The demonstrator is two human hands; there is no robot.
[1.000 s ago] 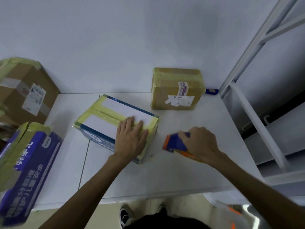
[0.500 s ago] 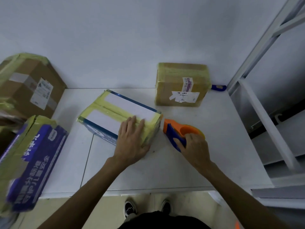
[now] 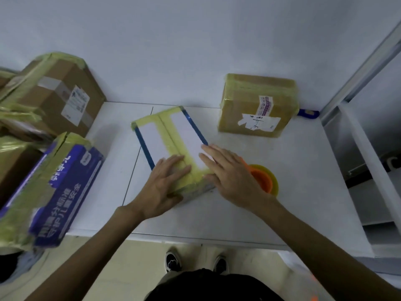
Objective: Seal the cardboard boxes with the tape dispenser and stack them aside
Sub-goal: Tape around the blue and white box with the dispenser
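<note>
Head view: left grip [image 3: 166, 185] and right grip [image 3: 232, 179], both spread flat, press near end of taped box [image 3: 173, 135] mid-frame on table [image 3: 282, 203]; long axis runs toward upper left. Tape dispenser [image 3: 264, 178] just beside right grip.

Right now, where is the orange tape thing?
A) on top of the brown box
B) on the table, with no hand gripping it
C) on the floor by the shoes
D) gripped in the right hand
B: the orange tape dispenser lies on the table just behind the right hand, whose straight fingers rest flat on the white box.
</note>
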